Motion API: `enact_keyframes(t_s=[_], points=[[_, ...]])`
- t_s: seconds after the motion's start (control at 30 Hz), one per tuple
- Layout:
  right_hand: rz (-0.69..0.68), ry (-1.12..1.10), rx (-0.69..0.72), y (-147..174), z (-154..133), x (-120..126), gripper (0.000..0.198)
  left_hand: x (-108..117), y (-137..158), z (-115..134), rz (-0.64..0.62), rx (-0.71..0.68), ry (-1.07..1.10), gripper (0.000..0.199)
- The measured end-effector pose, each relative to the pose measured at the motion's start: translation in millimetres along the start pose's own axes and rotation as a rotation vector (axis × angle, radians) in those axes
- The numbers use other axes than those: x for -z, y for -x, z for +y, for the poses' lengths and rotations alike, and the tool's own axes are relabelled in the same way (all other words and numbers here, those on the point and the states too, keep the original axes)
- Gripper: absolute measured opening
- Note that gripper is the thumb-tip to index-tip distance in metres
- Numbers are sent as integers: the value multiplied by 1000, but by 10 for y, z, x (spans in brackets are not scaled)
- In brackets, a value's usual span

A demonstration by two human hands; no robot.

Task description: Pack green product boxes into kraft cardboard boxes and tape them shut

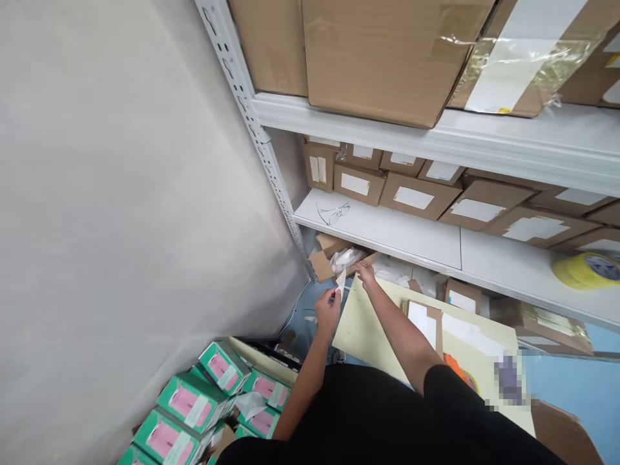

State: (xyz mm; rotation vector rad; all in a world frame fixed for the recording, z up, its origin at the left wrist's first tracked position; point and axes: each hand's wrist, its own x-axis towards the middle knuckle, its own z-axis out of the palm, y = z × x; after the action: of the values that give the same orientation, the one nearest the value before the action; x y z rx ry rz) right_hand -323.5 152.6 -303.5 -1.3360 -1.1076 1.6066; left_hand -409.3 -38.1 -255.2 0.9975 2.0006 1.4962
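Note:
My left hand (328, 309) is closed, pinching a small white strip of paper (341, 283) that points upward. To its right, my right hand (366, 274) reaches over the corner of a pale yellow tabletop (368, 326); its fingers look loosely bent and apart, with nothing visible in them. Just beyond both hands, an open cardboard box (321, 265) on the floor holds crumpled white plastic (347, 258). On the tabletop lies a cardboard box with a white label (423, 323), beside a white sheet (472, 336). An orange tape dispenser (455, 368) is partly hidden by my right arm.
White metal shelving (378, 232) with labelled cartons (411, 197) stands ahead. Eyeglasses (333, 213) and a yellow tape roll (588, 268) lie on its shelf. Green and pink boxes (186, 403) are stacked at lower left, beside a pale wall (121, 194).

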Motion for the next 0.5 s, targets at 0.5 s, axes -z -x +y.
enact_keyframes(t_s=[0.5], points=[[407,-255,-93,1549,151,1603,31,-1335,462,122,-626,-391,-65,16]])
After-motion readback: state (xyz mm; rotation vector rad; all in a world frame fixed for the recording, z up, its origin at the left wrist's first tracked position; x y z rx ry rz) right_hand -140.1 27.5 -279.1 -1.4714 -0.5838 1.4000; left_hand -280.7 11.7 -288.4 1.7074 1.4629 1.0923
